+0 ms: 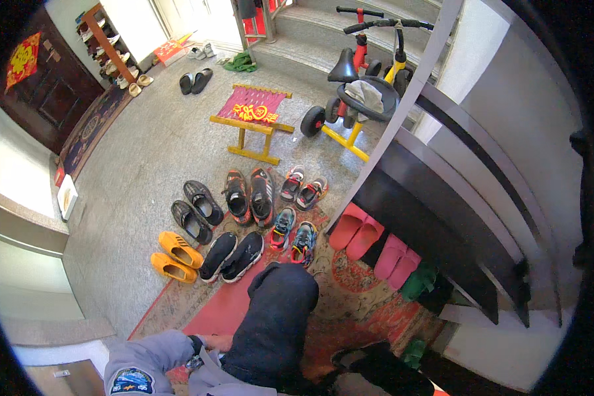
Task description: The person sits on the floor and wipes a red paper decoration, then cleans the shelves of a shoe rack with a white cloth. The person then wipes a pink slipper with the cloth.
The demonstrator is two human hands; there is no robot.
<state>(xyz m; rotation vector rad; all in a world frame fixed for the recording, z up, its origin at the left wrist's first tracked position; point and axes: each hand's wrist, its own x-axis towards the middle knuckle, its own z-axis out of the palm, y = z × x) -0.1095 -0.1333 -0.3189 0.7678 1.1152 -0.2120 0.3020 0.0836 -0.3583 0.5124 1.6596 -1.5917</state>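
My left hand (216,342) shows only in part at the end of a grey sleeve, beside my bent dark-trousered knee. The fingers are hidden, so whether they hold anything is unclear. My right hand is out of view. Before me shoes stand in pairs: yellow slip-ons (180,250), black slip-on sneakers (231,257), dark woven loafers (197,212), black-and-orange sneakers (249,196), small grey-and-red sneakers (304,187) and small multicoloured sneakers (293,232). Some stand on a patterned red rug (218,307), others on the speckled floor.
A shoe cabinet (440,163) rises at right, with orange slippers (357,231) and pink slippers (397,260) at its base. Farther off are a folding stool (252,111), tricycles (364,96), stairs (302,44), black slippers (196,81), a shoe rack (106,44) and a dark door (52,86).
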